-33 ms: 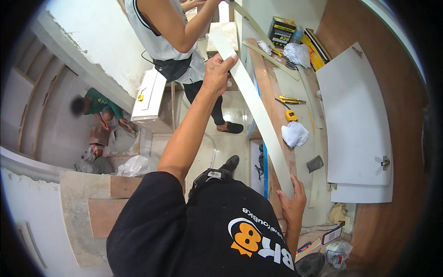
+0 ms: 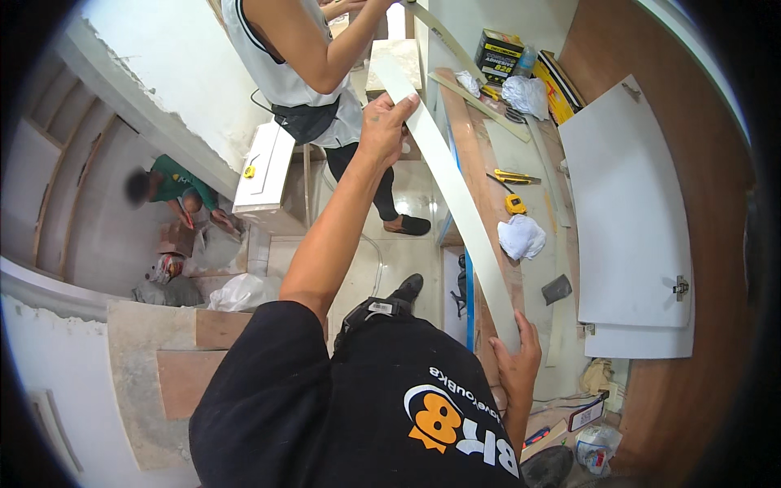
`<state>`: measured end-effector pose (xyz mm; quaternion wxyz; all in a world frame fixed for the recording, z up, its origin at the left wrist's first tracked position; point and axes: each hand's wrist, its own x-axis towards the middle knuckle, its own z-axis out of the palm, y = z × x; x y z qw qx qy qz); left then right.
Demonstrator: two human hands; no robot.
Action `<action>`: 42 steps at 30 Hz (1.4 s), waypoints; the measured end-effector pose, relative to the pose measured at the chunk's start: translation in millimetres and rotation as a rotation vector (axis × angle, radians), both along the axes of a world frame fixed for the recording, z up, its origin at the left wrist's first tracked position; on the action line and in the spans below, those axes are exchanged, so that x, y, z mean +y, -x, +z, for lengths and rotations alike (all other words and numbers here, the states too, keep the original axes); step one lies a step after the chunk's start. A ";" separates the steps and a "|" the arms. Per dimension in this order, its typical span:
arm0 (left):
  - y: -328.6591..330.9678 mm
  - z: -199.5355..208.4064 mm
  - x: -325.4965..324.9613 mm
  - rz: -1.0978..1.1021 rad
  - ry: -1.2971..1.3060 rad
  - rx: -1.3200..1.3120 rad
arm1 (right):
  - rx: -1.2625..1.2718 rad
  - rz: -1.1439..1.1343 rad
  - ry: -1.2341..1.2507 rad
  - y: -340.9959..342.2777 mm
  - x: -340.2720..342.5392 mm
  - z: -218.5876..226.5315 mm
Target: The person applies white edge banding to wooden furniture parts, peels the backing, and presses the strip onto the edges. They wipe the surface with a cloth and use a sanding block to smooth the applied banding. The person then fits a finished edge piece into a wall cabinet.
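Observation:
A long, thin white strip slants across the middle, its far end close to another person's arm. My left hand grips it near that far end, thumb on top and fingers curled beneath. Around the near end closes my right hand, thumb on one edge and fingers on the other. Under and beside the strip runs a wooden workbench. On it lie a yellow utility knife, a yellow tape measure, a crumpled white cloth and a dark grey block.
A co-worker stands ahead, holding another strip. A second person in green crouches at the left. White cabinet doors lean at the right. A black-and-yellow can stands at the bench's far end, near a white drawer unit.

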<state>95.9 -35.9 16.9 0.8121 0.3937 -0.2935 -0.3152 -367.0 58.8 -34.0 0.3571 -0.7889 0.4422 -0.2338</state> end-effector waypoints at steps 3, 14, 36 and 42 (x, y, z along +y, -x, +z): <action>-17.4 4.1 -10.5 0.014 -0.004 -0.019 | -0.020 -0.009 -0.026 5.1 4.2 -1.8; -36.3 4.7 -21.3 -0.006 0.051 0.240 | 0.021 -0.043 -0.004 -4.4 12.3 -0.9; -20.4 -1.1 28.0 0.029 0.078 -0.077 | -0.056 -0.015 -0.109 -13.1 21.7 -40.3; -3.4 -11.6 33.7 -0.006 -0.002 -0.036 | -0.118 -0.036 -0.104 -21.7 29.4 -39.1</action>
